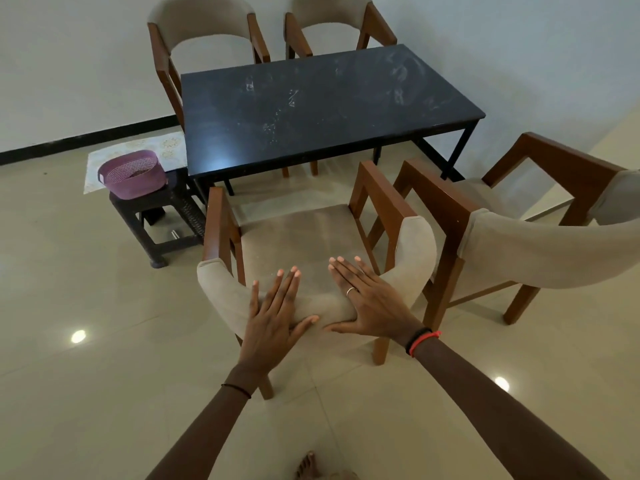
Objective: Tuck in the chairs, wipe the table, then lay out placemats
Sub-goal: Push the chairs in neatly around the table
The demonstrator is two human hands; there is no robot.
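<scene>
Head view: left hand [273,317], right hand [374,303] flat on chair backrest [415,251], seat [304,237] toward table [329,109]

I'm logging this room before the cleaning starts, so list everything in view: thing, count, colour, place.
Rectangular black table: one, black with pale smudges, centre, near the wall.
Wooden armchairs with beige padding: four, brown and beige; two at the table's far side, two pulled out on the near side.
Woven plastic basket: one, purple, on the stool.
Low plastic stool: one, dark brown, left of the table.
Patterned placemat: cream, count unclear, behind the basket.
Tiled floor: beige, glossy.
Left hand: flat on the near-left chair's backrest, fingers straight.
Right hand: flat beside it, ring on one finger.
Bare foot: one, bottom edge.
</scene>
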